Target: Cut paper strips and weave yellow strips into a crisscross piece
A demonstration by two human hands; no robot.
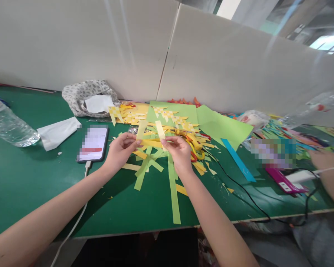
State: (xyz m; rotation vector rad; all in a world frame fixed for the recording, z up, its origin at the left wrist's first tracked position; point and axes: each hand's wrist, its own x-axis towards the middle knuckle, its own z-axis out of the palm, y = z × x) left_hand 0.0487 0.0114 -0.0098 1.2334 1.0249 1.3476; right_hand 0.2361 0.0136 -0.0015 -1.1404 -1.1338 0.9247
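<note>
My left hand (120, 149) pinches a pale yellow paper strip (141, 129) that stands up from its fingertips. Between thumb and fingers of my right hand (179, 151) is a second upright pale strip (160, 129). A deeper yellow strip (151, 142) runs across from one hand to the other; whether it is woven with the pale ones I cannot tell. Below both hands lie green paper strips (174, 193) and yellow scraps. Folded yellow-and-white checked paper fish (180, 120) rest behind my hands. Yellow-handled scissors (196, 148) lie just right of my right hand.
A phone (93, 142) on a white cable lies left, near a water bottle (11, 122). Behind are a patterned cloth bag (90, 91) and green sheets (225, 124). At right are a blue strip (238, 159), a purple power strip (285, 180), black cable and another person's hand (327, 161).
</note>
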